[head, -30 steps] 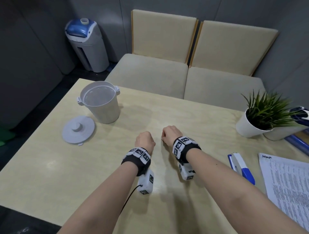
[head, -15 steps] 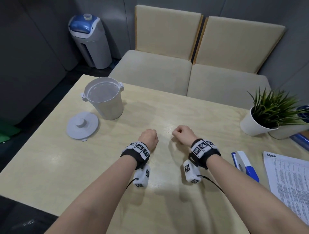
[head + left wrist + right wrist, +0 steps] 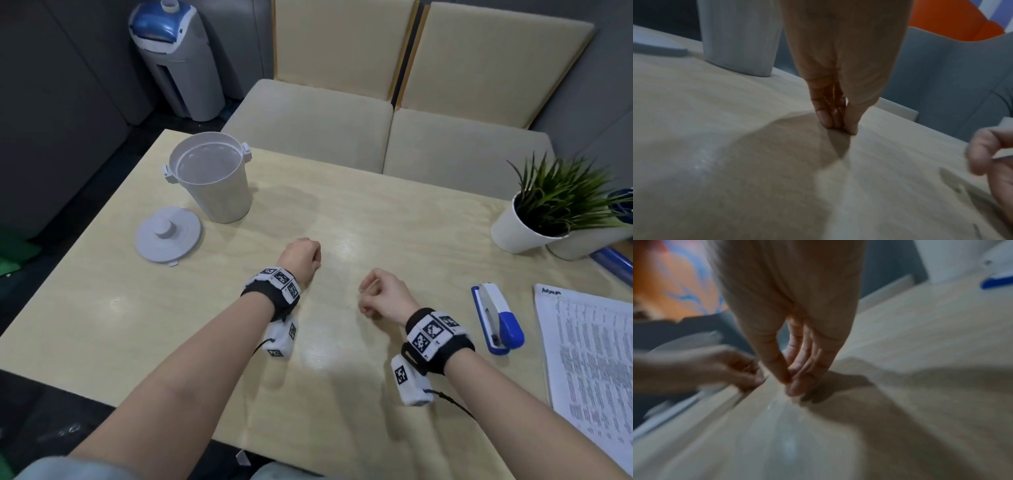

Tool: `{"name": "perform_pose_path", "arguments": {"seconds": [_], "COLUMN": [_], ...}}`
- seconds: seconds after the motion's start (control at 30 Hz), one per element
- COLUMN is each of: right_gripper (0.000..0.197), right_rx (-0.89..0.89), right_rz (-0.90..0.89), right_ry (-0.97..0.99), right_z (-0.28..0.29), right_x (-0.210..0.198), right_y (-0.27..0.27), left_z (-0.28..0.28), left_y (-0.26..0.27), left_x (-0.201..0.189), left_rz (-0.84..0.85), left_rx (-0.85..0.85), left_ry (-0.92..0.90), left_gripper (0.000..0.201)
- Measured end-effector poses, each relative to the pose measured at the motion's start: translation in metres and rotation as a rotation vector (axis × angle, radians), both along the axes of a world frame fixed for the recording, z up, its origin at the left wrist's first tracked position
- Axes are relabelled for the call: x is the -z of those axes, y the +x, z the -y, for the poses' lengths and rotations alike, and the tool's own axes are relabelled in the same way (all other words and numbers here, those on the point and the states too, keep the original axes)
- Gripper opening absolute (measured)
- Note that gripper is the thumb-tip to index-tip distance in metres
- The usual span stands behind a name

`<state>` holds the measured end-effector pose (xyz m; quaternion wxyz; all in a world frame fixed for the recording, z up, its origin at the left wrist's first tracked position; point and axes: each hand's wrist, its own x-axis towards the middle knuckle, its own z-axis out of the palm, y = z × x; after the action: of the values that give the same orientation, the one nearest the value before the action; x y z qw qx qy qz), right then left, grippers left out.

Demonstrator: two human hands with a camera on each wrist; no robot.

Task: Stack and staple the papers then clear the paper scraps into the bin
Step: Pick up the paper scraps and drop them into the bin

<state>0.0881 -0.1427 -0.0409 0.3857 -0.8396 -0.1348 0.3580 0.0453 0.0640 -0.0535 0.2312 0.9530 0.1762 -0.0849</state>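
Observation:
My left hand (image 3: 306, 257) rests on the table (image 3: 102, 308) as a curled fist. In the left wrist view its fingertips (image 3: 826, 121) and thumb press together on the wood, with nothing visible between them. My right hand (image 3: 368, 298) hovers to its right, fingers curled, thumb meeting the fingertips (image 3: 795, 389); that view is blurred and shows no scrap. The blue and white stapler (image 3: 496, 318) lies right of my right wrist. Printed papers (image 3: 589, 359) lie at the right edge. The open grey bin (image 3: 212, 181) stands at the far left, its lid (image 3: 168, 236) beside it.
A potted plant (image 3: 534, 222) in a white pot stands at the far right of the table, with a blue object (image 3: 613, 260) behind it. Two beige seats (image 3: 376, 130) face the table's far edge. A grey and blue floor appliance (image 3: 178, 58) stands at the back left.
My right hand has moved right and nearer to me, away from the left hand. The left hand has stayed in its place.

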Motion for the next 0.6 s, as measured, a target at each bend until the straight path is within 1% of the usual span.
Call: {"name": "perform_pose_path", "arguments": {"seconds": [0.1, 0.17, 0.23, 0.37, 0.43, 0.5, 0.6], "right_gripper": [0.026, 0.027, 0.026, 0.023, 0.023, 0.022, 0.018], "right_rx": [-0.252, -0.346, -0.404, -0.489, -0.541, -0.611, -0.732], "right_rz": [0.284, 0.384, 0.447, 0.508, 0.538, 0.569, 0.589], "right_ry": [-0.135, -0.193, -0.223, -0.273, -0.294, -0.313, -0.356], "right_z": [0.0, -0.002, -0.005, -0.01, -0.012, -0.015, -0.021], "right_x": [0.001, -0.002, -0.002, -0.003, -0.005, -0.007, -0.008], "right_y": [-0.017, -0.024, -0.026, -0.027, -0.028, -0.027, -0.02], "left_z": [0.003, 0.005, 0.004, 0.002, 0.001, 0.001, 0.007], "left_y": [-0.001, -0.003, -0.004, -0.012, -0.015, -0.016, -0.009], "left_x": [0.001, 0.0, -0.001, 0.0, 0.002, 0.001, -0.003], "left_rz": [-0.025, -0.033, 0.002, 0.069, 0.084, 0.11, 0.119], "left_rx": [0.01, 0.018, -0.03, -0.244, -0.335, -0.373, -0.354], "left_ry": [0.026, 0.015, -0.025, -0.188, -0.268, -0.315, -0.323], "left_gripper": [0.011, 0.014, 0.013, 0.008, 0.01, 0.016, 0.017]}}
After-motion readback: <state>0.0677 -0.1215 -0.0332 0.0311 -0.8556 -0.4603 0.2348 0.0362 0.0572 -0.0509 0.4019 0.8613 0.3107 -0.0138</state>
